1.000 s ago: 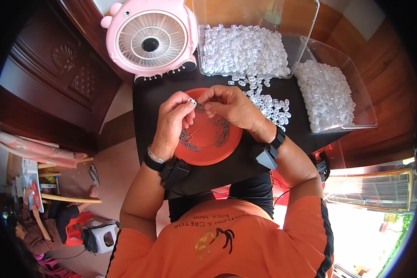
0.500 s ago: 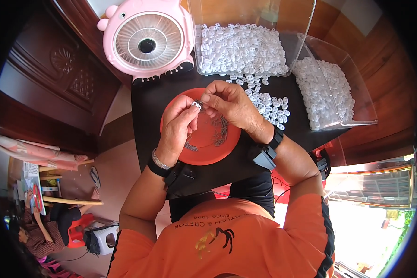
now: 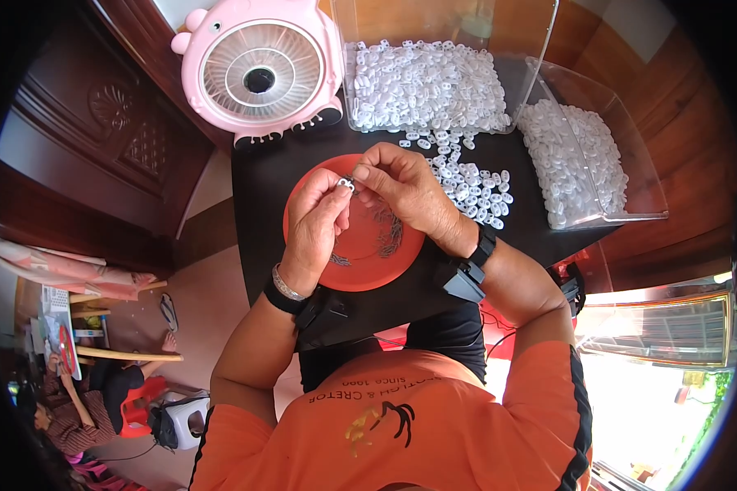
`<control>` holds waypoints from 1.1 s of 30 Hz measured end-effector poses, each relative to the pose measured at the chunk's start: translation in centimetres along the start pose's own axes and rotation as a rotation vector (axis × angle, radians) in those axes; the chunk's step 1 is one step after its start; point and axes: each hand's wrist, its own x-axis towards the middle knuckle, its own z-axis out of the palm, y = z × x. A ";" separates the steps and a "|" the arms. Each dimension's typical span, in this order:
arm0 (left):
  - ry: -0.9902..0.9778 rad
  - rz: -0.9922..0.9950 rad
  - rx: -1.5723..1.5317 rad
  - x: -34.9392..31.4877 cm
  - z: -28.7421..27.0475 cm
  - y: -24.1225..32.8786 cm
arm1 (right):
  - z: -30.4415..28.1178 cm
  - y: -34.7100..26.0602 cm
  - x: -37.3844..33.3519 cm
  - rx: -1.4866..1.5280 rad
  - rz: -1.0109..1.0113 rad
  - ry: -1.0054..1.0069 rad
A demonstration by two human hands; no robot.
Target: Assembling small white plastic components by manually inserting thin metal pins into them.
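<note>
Over a round orange-red plate (image 3: pixel 348 274), both my hands work close together. My left hand (image 3: pixel 315 217) pinches a small white oval plastic piece with holes (image 3: pixel 346 184) between thumb and fingertips. Right beside it, my right hand (image 3: pixel 409 188) has thumb and fingers pressed together; a tiny dark bit shows at the tips, too small to name. Thin grey metal pieces (image 3: pixel 389 237) lie in a heap on the plate below my right hand, with a smaller bunch (image 3: pixel 340 259) by my left wrist.
Loose white pieces (image 3: pixel 483 196) lie on the black table (image 3: pixel 262 188) beyond my right hand. Two clear bins (image 3: pixel 430 86) (image 3: pixel 573 164) hold many more. A pink animal-shaped fan (image 3: pixel 259 80) stands at the back left. Another person (image 3: pixel 78 409) sits at the far left.
Both hands stay almost in place over the plate. The fingertips and the white piece have shifted only slightly; the plate has moved a touch to the left.
</note>
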 end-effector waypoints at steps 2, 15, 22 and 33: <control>0.000 0.010 -0.006 0.0 0.0 -0.1 | 0.1 0.0 -0.1 -0.037 0.039 -0.024; 0.037 0.044 0.012 -0.2 0.3 -0.4 | 0.6 0.0 -0.7 -0.268 -0.029 -0.024; 0.015 0.054 0.065 -0.3 0.3 -0.1 | 0.5 -0.3 -0.7 -0.404 -0.148 0.003; -0.011 0.016 0.065 0.0 -0.1 -0.6 | -0.1 -0.3 -0.2 -0.452 -0.157 -0.053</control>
